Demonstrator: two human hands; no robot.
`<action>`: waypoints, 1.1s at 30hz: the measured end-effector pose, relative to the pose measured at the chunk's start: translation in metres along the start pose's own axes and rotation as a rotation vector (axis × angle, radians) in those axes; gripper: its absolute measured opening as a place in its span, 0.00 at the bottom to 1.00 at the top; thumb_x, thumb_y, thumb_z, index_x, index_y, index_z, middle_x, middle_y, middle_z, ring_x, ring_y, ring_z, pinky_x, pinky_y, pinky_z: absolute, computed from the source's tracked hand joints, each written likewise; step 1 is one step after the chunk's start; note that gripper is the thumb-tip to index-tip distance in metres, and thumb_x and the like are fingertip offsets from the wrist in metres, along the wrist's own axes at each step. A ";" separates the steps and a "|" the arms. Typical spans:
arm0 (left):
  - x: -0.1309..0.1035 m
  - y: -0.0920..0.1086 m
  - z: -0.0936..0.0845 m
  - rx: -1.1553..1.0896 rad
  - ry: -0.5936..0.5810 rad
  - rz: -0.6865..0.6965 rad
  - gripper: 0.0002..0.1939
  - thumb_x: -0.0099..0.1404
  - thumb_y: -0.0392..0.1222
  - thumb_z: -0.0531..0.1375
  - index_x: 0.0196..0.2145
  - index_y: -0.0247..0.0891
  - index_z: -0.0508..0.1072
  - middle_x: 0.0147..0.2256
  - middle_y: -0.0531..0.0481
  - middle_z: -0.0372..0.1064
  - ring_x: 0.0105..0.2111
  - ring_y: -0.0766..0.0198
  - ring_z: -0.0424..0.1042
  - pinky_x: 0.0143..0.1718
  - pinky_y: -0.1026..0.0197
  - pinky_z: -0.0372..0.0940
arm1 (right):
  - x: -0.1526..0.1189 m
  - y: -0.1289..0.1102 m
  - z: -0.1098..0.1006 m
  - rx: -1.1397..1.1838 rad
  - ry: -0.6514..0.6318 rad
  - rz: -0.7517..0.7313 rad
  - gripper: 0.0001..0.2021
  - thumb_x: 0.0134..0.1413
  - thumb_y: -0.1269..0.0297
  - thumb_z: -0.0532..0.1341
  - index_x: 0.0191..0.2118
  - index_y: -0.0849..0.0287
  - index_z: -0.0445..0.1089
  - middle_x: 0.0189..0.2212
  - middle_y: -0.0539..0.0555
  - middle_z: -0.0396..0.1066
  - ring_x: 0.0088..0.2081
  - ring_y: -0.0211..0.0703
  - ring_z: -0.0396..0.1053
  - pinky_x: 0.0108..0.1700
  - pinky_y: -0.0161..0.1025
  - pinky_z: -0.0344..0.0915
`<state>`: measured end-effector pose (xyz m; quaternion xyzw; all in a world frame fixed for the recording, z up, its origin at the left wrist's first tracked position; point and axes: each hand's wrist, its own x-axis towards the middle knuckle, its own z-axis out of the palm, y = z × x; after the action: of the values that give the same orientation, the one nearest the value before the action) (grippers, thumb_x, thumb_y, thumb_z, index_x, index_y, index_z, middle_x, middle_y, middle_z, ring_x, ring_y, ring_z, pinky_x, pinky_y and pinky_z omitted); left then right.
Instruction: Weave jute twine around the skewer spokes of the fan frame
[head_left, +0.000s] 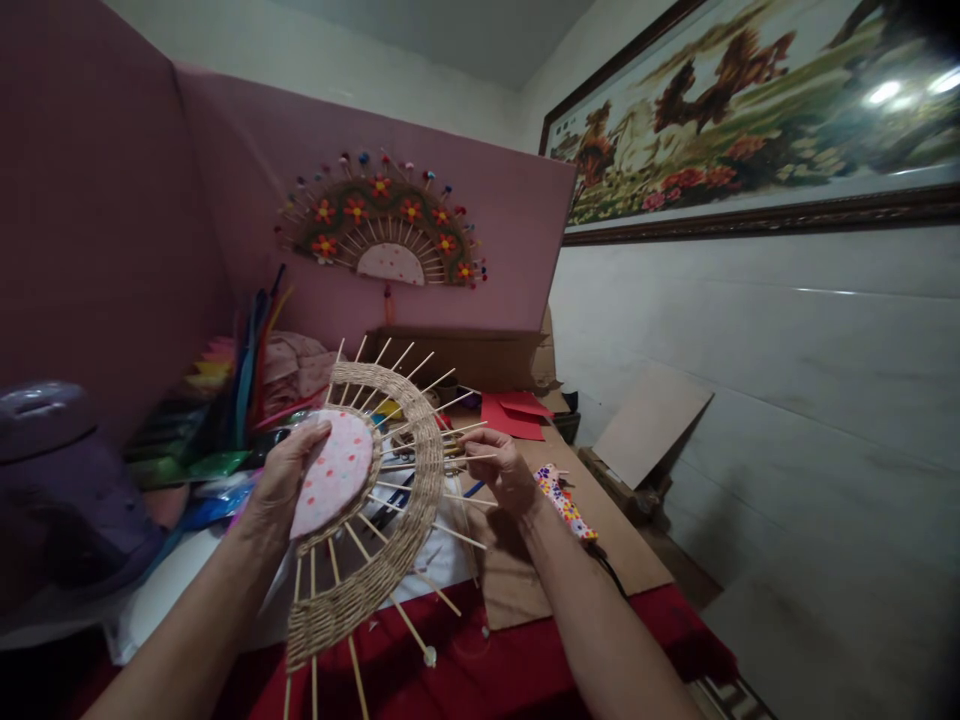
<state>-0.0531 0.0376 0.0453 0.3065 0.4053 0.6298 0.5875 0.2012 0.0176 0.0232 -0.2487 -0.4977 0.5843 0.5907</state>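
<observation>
A half-round fan frame [431, 455] of thin wooden sticks, with a woven band of twisted tan cord, is held up above the table. At its centre is a pale pink half-disc [341, 470] with red dots. My left hand [289, 475] grips this half-disc, thumb on its front face. On the right, my right hand [501, 468] pinches the outer end of a stick just beyond the woven band. One lower stick has a small whitish blob [430, 656] at its tip.
A finished fan [382, 235] with flowers hangs on a pink board [510, 240]. Red sheets [517, 414], cardboard [615, 540] and a flowered glue gun-like item [566, 503] lie at right. A purple container [64, 490] stands left, near coloured materials [255, 350].
</observation>
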 end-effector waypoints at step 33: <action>0.021 0.007 -0.013 0.005 0.140 0.306 0.08 0.45 0.31 0.63 0.27 0.32 0.74 0.23 0.53 0.72 0.20 0.71 0.69 0.21 0.72 0.65 | 0.001 -0.005 -0.004 0.046 0.306 -0.249 0.16 0.48 0.57 0.58 0.16 0.61 0.65 0.13 0.47 0.60 0.16 0.30 0.54 0.20 0.32 0.50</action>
<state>-0.0700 0.0563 0.0435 0.3214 0.3955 0.7306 0.4544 0.2068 0.0189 0.0266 -0.2572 -0.4156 0.4734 0.7328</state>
